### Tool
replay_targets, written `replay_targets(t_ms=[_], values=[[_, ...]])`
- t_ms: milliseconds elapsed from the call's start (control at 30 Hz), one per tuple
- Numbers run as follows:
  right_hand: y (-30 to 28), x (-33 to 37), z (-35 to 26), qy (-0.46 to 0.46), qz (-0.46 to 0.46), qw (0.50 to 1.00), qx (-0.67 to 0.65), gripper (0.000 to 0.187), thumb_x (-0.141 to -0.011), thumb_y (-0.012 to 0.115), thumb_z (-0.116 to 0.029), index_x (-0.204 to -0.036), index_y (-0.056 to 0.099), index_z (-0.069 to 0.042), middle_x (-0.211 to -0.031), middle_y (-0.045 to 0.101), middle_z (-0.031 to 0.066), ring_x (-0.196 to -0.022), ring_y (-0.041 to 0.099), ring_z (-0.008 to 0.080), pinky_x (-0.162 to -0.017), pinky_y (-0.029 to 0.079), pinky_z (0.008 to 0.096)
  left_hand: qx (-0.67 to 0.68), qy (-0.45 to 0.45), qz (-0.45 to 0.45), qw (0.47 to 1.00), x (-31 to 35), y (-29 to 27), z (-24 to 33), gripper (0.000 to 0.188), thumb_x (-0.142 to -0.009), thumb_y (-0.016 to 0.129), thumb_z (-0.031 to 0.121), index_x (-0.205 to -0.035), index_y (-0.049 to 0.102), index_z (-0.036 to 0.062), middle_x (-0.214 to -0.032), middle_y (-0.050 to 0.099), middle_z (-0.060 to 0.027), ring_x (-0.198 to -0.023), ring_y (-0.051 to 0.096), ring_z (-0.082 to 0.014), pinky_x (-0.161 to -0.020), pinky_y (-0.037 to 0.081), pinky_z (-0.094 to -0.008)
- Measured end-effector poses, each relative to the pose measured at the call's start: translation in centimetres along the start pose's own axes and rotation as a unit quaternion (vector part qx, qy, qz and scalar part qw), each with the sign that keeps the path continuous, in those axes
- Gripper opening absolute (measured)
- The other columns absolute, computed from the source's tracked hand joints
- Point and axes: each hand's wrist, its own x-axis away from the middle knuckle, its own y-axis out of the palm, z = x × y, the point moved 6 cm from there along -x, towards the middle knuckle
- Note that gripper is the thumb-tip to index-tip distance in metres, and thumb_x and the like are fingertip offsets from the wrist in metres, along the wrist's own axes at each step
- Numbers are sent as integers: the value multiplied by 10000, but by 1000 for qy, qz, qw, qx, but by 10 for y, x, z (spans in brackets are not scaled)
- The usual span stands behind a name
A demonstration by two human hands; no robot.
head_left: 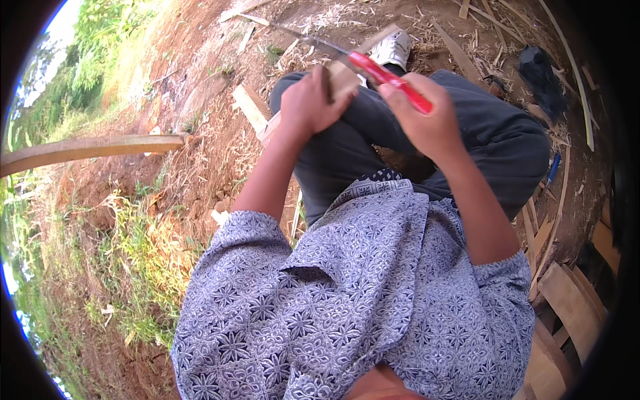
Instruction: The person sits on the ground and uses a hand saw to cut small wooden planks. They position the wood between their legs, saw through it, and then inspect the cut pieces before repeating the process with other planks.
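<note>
My left hand [308, 103] grips a short pale piece of wood [345, 79] held over my raised knee. My right hand [427, 117] is closed around the red handle of a hand saw [390, 78]. The saw's thin metal blade [308, 39] runs up and to the left, crossing the top of the wood piece. Both hands sit close together above my dark trousers [493, 127]. Beyond the wood, a white shoe [393, 48] shows on the ground. My patterned blue-white shirt [347, 293] fills the lower middle.
Bare reddish soil with wood scraps and shavings [248, 107] lies around my legs. A long curved wooden slat [87, 150] reaches in from the left over grass. Wooden boards [570, 300] lie at lower right, a dark cloth [540, 70] at upper right.
</note>
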Motion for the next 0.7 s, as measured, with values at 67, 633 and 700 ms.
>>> replay_targets(t_ms=[67,633,700], values=[[13,-5,11,10,15,998,55,340,-938,744,-263,-759,585,-21,-634,538,86,-582,485,126,-558,401,351,-12,3,1,1000,-1,-1,8,694,-859,646,672,-1080,539,23,-949,730,-232,-896,722,-410,-761,567,-500],[-257,175,-29,27,467,875,-128,378,-1084,542,-324,-1187,619,31,-785,516,25,-730,464,133,-761,427,275,-2,-19,71,997,23,-44,1,613,-839,766,537,-1163,574,54,-939,710,-189,-855,711,-394,-729,550,-486],[-289,202,-12,121,481,868,10,447,-1075,542,-389,-1186,645,31,-783,536,29,-747,501,160,-780,457,315,-3,-20,92,996,35,-64,0,636,-835,770,538,-1191,570,49,-946,709,-191,-850,711,-391,-725,550,-488]])
